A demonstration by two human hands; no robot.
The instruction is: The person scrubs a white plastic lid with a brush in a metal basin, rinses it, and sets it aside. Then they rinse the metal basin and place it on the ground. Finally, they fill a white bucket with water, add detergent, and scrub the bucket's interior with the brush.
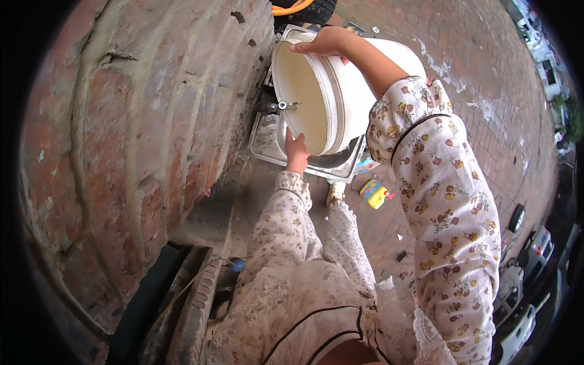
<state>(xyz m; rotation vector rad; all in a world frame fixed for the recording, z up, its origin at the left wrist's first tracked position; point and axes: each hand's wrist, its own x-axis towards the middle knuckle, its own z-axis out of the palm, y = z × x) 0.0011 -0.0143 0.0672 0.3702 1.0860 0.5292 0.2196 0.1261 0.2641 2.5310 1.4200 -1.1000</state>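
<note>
Near end: patterned sleeves and trousers fill the lower view; one shoe (336, 193) shows, the other can't be made out.

Left hand (296, 153) pinches the lower rim of a white bucket (353, 91), fingertips at the mouth; some fingers hidden.

Bucket is tipped on its side between the hands, mouth facing left. Its far end is partly covered by the right forearm.

Right hand (328, 44) clamps the upper rim, thumb at the lip, remaining fingers mostly out of sight behind the wrist.

Metal sink (264, 143) sits under both hands; bowl largely blocked by the bucket. Tap (283, 106) is just above the left hand, in front of the mouth; water flow: can't tell.

Yellow container (376, 193) on the paving, right of the left hand.

Brick wall (140, 121) left of both hands. Beyond the right hand, a tyre (313, 11), cut off.
</note>
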